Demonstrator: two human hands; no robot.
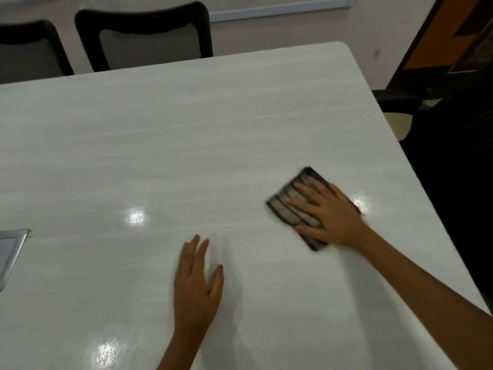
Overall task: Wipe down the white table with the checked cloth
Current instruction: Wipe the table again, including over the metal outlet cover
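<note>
Folded checked cloth at 3 o'clock on the white table, pressed flat under the right hand, fingers spread. Left hand rests flat at 6 o'clock, fingers straight. The cloth looks soft and light, and is probably best driven by palm pressure.

The white table fills most of the frame. At centre right, the right hand presses flat, fingers spread, on the folded checked cloth, near the table's right edge. At lower centre, the left hand rests flat on the table. Two dark chairs stand at upper left. A grey panel sits at the left edge.
</note>
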